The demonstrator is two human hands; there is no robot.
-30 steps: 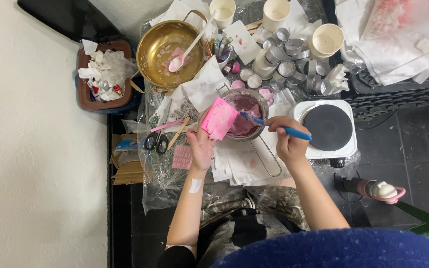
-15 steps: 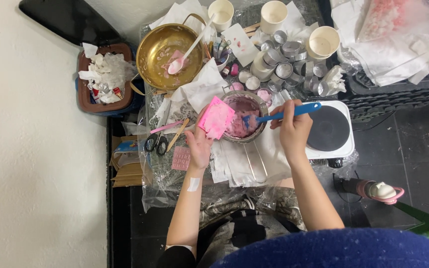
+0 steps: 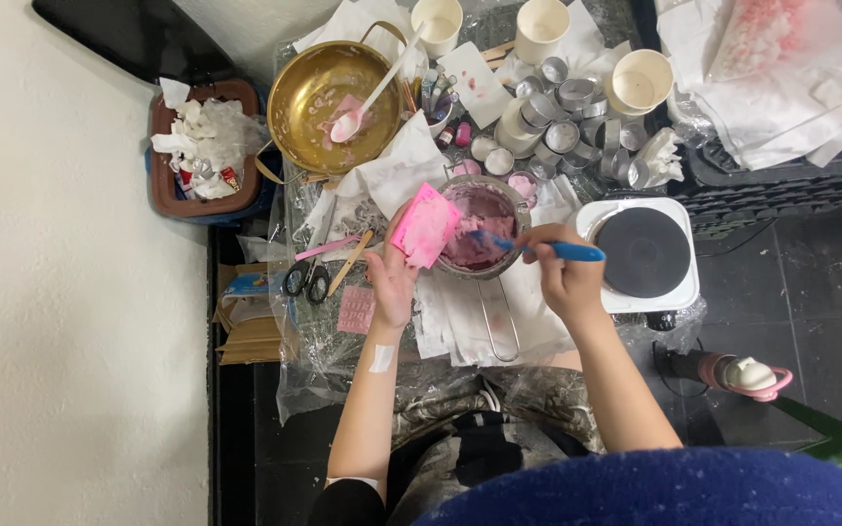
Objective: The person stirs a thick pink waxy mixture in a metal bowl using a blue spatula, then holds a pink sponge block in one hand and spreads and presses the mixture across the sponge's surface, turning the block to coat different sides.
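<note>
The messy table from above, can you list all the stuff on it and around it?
small metal pot: one, silver, holding pink paste, centre of the table.
pink square block: one, in the left hand, at the pot's left rim.
blue-handled spatula: one, in the right hand, tip in the pot.
brass bowl: one, gold, holding a white spoon, upper left.
paper cups: three, white, along the top.
round metal tins: many, silver, above the pot.
electric hotplate: one, white with a black disc, right of the pot.
scissors: one pair, black-handled, left.
brown bin: one, full of white tissue, far left.
left hand: on the block.
right hand: on the spatula.
</note>
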